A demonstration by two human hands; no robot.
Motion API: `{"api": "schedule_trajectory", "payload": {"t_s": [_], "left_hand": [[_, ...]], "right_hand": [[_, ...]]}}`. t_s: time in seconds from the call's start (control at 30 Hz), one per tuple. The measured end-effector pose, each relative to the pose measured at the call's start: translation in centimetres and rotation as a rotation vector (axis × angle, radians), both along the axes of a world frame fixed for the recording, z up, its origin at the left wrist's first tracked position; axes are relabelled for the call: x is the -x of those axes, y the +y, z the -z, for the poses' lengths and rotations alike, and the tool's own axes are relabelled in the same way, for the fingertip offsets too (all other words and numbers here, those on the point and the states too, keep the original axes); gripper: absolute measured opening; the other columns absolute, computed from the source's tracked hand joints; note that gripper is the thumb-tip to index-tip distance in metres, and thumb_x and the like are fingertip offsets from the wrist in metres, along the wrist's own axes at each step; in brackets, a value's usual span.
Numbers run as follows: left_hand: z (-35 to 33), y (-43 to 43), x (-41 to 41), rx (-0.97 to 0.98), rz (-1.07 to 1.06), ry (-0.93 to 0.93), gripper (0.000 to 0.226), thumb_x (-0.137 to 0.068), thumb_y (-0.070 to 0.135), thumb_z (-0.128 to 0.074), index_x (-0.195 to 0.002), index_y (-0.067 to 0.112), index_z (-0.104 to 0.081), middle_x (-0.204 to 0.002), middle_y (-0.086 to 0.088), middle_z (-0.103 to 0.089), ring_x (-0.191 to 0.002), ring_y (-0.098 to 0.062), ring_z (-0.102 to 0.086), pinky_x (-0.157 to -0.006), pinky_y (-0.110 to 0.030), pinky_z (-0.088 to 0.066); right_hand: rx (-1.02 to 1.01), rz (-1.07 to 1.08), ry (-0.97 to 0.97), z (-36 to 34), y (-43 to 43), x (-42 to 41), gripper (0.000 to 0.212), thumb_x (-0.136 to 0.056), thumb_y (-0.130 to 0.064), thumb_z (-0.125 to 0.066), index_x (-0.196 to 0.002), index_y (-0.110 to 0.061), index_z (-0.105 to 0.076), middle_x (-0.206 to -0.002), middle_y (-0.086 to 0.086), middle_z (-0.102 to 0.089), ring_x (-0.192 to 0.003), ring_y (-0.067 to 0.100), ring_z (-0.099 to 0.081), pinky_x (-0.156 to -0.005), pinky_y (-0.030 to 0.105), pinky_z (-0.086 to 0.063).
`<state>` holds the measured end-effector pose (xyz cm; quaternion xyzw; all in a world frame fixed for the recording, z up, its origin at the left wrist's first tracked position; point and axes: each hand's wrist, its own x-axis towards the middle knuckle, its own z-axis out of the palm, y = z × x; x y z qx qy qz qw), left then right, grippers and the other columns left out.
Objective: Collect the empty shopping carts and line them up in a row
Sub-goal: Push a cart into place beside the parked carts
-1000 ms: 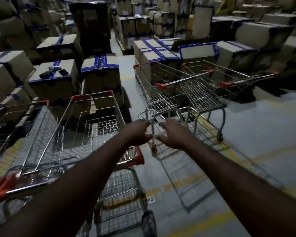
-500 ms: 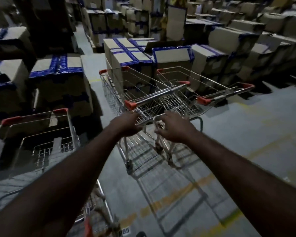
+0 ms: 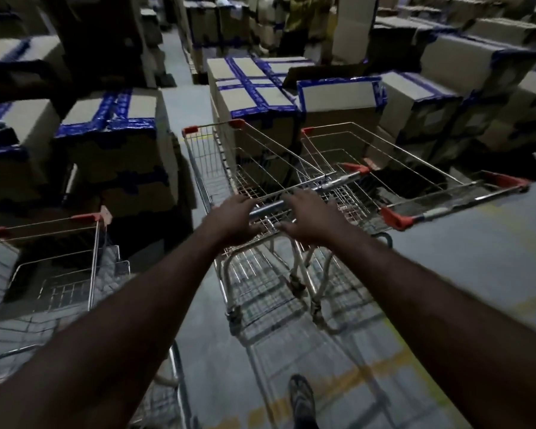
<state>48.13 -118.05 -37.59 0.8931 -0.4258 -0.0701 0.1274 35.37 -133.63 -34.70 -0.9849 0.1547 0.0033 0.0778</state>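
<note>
Left hand [image 3: 232, 222] and right hand [image 3: 310, 219] both curled around the chrome handle bar [image 3: 270, 207] of a silver wire shopping cart with red corner caps [image 3: 217, 156], which stood on the grey concrete floor [image 3: 461, 258]. A second matching wire cart [image 3: 415, 181] sat just beside it on the right, before blue-taped brown cardboard boxes [image 3: 254, 97]

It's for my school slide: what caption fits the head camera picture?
Left hand and right hand grip the handle of an empty cart, a second cart beside it, taped boxes around.
</note>
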Motion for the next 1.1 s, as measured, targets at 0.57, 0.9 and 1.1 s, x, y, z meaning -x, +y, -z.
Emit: {"api": "schedule_trajectory", "payload": {"t_s": [0.57,0.9,1.1], "left_hand": [[4.5,-5.7,-5.8,-0.368,-0.213,0.057,0.085,-0.087,0.067,-0.059,-0.156,0.035,-0.021,-0.164,0.003,-0.023,-0.149,-0.025,-0.023,-0.111,-0.069,-0.019],[4.3,-1.9,-11.4,-0.496,-0.343,0.061,0.091,-0.086,0.063,-0.062,-0.158,0.030,-0.018,-0.167,0.004,-0.014,-0.153,-0.022,-0.016,-0.119,-0.059,-0.012],[4.6,-1.4,-11.0,-0.413,-0.366,0.071,0.085,-0.083,0.054,-0.071,-0.154,0.028,-0.031,-0.161,0.004,-0.032,-0.147,-0.023,-0.032,-0.118,-0.060,-0.013]], "right_hand": [[0.173,-0.239,0.433,5.1,-14.9,-12.5,0.096,-0.079,-0.069,-0.070,-0.156,-0.030,-0.028,-0.161,0.006,-0.034,-0.137,0.032,-0.047,-0.115,0.060,-0.028],[0.101,-0.296,0.376,6.4,-10.1,-17.6,0.085,-0.085,-0.062,-0.061,-0.157,-0.033,-0.027,-0.145,0.012,-0.051,-0.123,0.035,-0.057,-0.096,0.049,-0.048],[0.088,-0.275,0.404,5.6,-9.2,-17.3,0.081,-0.087,-0.023,-0.065,-0.158,-0.030,-0.027,-0.145,0.014,-0.053,-0.123,0.033,-0.057,-0.101,0.047,-0.050]]}}
